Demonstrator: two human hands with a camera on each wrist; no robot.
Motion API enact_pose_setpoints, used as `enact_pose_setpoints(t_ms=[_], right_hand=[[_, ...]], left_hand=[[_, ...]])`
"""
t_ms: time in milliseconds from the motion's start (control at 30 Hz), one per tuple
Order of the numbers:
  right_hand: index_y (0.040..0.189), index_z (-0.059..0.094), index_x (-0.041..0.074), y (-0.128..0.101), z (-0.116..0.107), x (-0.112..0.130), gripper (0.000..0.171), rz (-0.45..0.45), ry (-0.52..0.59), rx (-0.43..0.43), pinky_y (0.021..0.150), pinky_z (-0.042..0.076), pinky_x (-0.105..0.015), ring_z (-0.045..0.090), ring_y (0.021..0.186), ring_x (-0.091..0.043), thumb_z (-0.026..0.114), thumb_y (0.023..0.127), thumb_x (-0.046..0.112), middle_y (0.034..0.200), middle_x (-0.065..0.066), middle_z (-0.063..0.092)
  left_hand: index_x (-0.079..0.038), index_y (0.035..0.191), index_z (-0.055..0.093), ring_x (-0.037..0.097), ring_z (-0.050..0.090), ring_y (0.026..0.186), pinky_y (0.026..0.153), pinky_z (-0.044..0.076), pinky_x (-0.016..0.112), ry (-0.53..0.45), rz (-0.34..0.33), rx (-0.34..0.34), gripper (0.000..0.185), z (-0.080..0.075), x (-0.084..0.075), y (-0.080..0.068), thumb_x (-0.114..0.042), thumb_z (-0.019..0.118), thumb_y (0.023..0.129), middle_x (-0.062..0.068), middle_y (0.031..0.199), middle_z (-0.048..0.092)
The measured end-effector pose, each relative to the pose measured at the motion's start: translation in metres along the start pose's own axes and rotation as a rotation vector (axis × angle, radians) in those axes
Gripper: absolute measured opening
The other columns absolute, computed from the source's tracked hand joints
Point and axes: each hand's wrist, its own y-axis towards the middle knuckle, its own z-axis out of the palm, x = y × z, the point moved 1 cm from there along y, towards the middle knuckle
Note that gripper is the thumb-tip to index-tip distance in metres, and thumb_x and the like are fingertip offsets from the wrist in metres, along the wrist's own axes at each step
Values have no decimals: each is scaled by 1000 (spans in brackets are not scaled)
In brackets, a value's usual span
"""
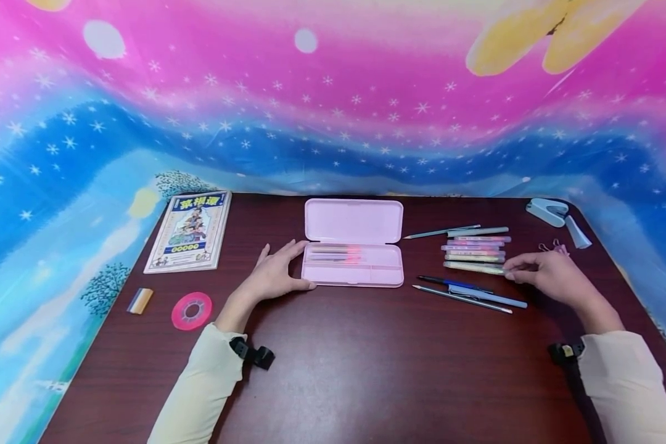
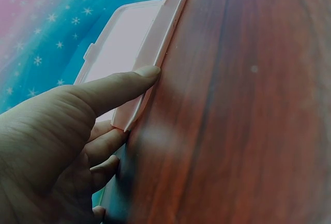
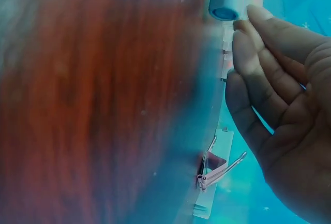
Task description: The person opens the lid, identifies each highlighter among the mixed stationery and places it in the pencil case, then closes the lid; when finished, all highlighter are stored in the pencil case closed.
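The pink pencil case (image 1: 385, 275) lies with its lid (image 1: 354, 221) raised, and several slim pens (image 1: 333, 253) fill part of its back compartment. My left hand (image 1: 274, 271) grips the case's left end. In the left wrist view the thumb (image 2: 147, 72) presses the front edge while the fingers reach round the far corner. On the right, fingertips of my right hand (image 1: 544, 274) pinch the end of a pale yellow pen (image 1: 472, 267), nearest in a row of pastel pens (image 1: 477, 246). A blue-grey pen (image 3: 223, 1) overlaps that spot in the right wrist view.
A blue pen (image 1: 449, 283), a light blue pen (image 1: 488, 296) and pencils (image 1: 460, 298) lie before the row. Behind my right hand are a stapler (image 1: 546, 211) and pink binder clips (image 3: 212, 169). A book (image 1: 189, 231), an eraser (image 1: 140, 301) and red tape (image 1: 180, 316) lie left.
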Motion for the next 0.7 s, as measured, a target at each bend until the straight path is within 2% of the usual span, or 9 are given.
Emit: enact_pose_setpoints(t_ms=[33,133,200,267,333,367,500,567,700], right_hand=[[106,78,12,0,-1,1,20,6,23,2,114,25,-67,53,69,-7,71,95,28,83,-4,77],[107,78,13,1,-4,9,22,12,56,3,109,27,-64,56,69,-7,71,96,30,81,-2,77],[105,78,13,4,-4,18,20,-11,66,-10,114,29,-61,58,69,-5,73,94,29,82,-2,77],[104,79,14,7,-5,32,18,-41,58,-21,90,47,-43,57,68,-5,74,93,28,85,-2,77],[102,80,17,11,-4,47,15,-81,46,-42,70,50,-29,54,67,-5,75,92,28,86,0,77],[101,80,18,14,-3,55,14,-100,36,-52,59,44,-25,52,66,-6,76,92,27,86,1,76],[100,80,21,28,5,85,11,-155,45,-70,59,42,-23,51,65,-7,77,91,26,90,0,77],[100,81,21,35,12,100,11,-144,67,-46,58,42,-25,50,63,-9,77,91,26,93,-1,78],[99,81,21,49,27,130,10,-105,118,27,59,42,-29,50,59,-14,75,93,26,86,-5,77]], left_hand=[[-13,157,39,31,29,155,126,3,63,0,-1,0,95,0,0,0,-46,82,79,17,161,39],[-13,157,38,31,29,155,126,3,62,0,-5,3,96,0,0,0,-47,82,79,17,162,38],[-13,158,37,31,29,155,126,2,62,-3,-9,5,97,0,1,1,-47,82,79,17,162,38],[-14,158,37,30,29,155,126,2,62,-5,-14,9,97,-1,1,1,-47,82,79,17,163,37],[-14,158,37,30,29,155,126,1,62,-9,-19,11,97,-2,1,1,-47,82,79,17,163,36],[-14,158,36,30,29,155,126,1,62,-10,-20,11,97,-2,1,1,-47,82,79,17,163,36],[-14,159,36,31,29,155,126,1,62,-6,-16,6,98,-3,0,2,-47,82,79,18,163,36],[-13,159,35,31,29,155,126,1,62,-2,-12,9,98,-2,0,2,-48,82,79,18,163,36],[-12,159,35,31,29,155,126,1,62,-8,-14,19,98,-1,1,1,-48,82,79,18,163,36]])
